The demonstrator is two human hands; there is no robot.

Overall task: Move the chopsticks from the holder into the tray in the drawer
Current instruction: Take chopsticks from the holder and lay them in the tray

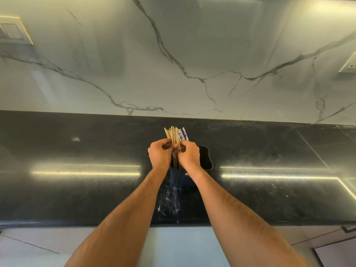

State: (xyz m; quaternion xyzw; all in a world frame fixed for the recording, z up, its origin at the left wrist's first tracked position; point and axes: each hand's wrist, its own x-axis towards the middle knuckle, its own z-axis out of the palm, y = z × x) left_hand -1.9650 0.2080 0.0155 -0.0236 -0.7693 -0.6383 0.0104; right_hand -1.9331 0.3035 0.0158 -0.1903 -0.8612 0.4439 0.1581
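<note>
A bundle of several chopsticks (174, 134), most plain wood and some in blue-and-white paper sleeves, stands in a dark holder (205, 158) on the black countertop. My left hand (159, 154) and my right hand (189, 156) are both closed around the bundle from either side, just above the holder's mouth. The chopstick tops fan out above my fingers; their lower ends are hidden inside the holder and behind my hands. No drawer or tray is in view.
The black stone countertop (77, 180) runs the full width, with a marble backsplash (173, 54) behind. Wall switch plates sit at the far left (13, 32) and far right (349, 64). Below the counter's front edge are pale cabinet fronts (183, 245).
</note>
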